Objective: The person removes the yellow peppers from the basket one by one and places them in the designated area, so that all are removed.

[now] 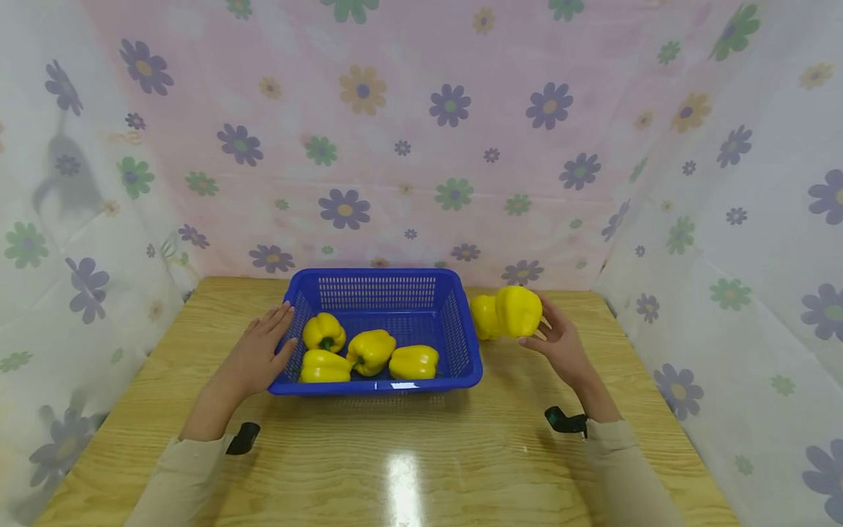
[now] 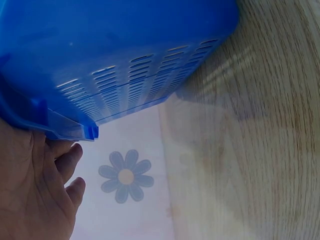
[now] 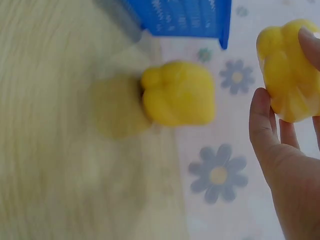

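My left hand (image 1: pixel 253 355) rests on the left rim of the blue plastic basket (image 1: pixel 375 272), its fingers extended along the edge. In the left wrist view, that hand (image 2: pixel 35 185) lies against the rim beside the slotted basket wall (image 2: pixel 125 30). A yellow bell pepper (image 1: pixel 518 312) is held up by my right hand (image 1: pixel 560 348), right of the basket. The right wrist view shows thumb and fingers (image 3: pixel 261 112) gripping this pepper (image 3: pixel 290 75) from both sides. Behind it, another yellow bell pepper (image 1: pixel 484 318) sits on the table, close to the basket's right wall.
Several yellow bell peppers (image 1: pixel 372 351) lie in the front and left part of the basket. The wooden table (image 1: pixel 316 468) backs onto a flowered cloth (image 1: pixel 395 183), which also hangs at both sides. Small black devices (image 1: pixel 565 422) are worn at the wrists.
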### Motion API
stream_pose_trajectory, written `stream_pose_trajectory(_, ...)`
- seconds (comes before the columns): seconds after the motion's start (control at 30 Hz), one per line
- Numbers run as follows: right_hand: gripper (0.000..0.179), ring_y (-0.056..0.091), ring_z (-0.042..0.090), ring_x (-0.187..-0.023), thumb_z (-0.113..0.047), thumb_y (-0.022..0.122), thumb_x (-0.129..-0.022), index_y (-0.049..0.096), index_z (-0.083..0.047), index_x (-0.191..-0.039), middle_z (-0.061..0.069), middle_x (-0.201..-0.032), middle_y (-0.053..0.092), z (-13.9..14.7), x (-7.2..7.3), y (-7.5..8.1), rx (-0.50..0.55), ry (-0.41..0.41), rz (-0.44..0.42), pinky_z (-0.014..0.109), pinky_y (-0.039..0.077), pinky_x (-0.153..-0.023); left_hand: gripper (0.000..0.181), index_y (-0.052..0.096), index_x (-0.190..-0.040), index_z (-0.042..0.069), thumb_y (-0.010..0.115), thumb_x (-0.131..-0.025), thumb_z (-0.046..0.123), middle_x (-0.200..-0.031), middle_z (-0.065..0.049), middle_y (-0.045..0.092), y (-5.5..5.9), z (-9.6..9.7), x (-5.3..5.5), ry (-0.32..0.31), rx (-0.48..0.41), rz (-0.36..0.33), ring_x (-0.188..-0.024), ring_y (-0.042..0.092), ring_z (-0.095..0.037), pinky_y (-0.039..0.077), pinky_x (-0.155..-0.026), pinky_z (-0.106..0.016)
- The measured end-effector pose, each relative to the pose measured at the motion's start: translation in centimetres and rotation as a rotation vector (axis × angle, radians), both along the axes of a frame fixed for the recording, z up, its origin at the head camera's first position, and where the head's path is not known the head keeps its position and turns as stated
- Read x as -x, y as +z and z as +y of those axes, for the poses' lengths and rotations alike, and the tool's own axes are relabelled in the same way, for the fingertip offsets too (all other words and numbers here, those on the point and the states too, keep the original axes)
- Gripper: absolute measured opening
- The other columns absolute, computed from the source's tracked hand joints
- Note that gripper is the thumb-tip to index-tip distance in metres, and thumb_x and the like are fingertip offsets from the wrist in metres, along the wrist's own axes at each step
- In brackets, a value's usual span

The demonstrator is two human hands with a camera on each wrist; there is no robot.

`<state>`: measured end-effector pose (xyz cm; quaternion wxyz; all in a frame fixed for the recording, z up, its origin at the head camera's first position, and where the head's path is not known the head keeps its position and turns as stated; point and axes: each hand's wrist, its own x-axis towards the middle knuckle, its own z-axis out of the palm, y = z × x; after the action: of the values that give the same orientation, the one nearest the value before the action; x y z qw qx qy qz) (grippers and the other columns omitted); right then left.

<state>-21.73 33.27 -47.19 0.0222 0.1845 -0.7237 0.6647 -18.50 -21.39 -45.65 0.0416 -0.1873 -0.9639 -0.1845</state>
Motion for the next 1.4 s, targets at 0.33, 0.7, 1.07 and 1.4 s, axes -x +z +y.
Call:
stream_pose_trajectory(0.33,0.086,0.055,-0.002,-0.124,0.0,0.07,-0.094,0.023,-0.015,-0.164,0.014,-0.159,0.03,3.1,0.0,-2.5,-0.093,-0.089,-0.095,0.019,0.055,-0.093,0.061,0.028,-0.155,-0.011,0.045,-0.108,0.025,-0.163,-0.031,0.023,-0.1,-0.1,0.0,0.004,-0.001,-0.019,-0.15,0.02,-0.051,0.014,-0.121,-0.067)
stream_pose_trajectory(0.7,0.091,0.04,0.043,-0.141,-0.007,0.074,-0.093,0.017,-0.009,-0.164,0.028,-0.164,0.021,5.4,0.7,-4.7,-0.232,-0.096,-0.274,0.014,0.052,-0.092,0.062,0.03,-0.155,-0.011,0.048,-0.107,0.025,-0.163,-0.03,0.025,0.3,0.0,-0.4,-0.011,0.009,0.012,-0.15,0.022,-0.051,0.017,-0.12,-0.067)
stream_pose_trajectory(1.07,0.09,0.029,0.054,-0.146,-0.006,0.072,-0.094,0.016,-0.01,-0.164,0.028,-0.166,0.016,6.1,2.2,-4.6,-0.262,-0.022,-0.286,0.013,0.05,-0.091,0.063,0.029,-0.155,-0.011,0.05,-0.106,0.023,-0.163,-0.03,0.024,0.2,0.0,-0.2,-0.016,0.023,0.02,-0.15,0.021,-0.051,0.016,-0.12,-0.068)
stream_pose_trajectory(1.4,0.089,0.027,0.055,-0.147,-0.004,0.071,-0.094,0.015,-0.008,-0.164,0.028,-0.166,0.015,6.3,3.4,-4.4,-0.282,0.014,-0.268,0.013,0.05,-0.092,0.065,0.027,-0.156,-0.01,0.05,-0.106,0.024,-0.164,-0.03,0.022,-0.1,-0.2,0.0,-0.007,0.022,-0.006,-0.152,0.018,-0.05,0.014,-0.121,-0.067)
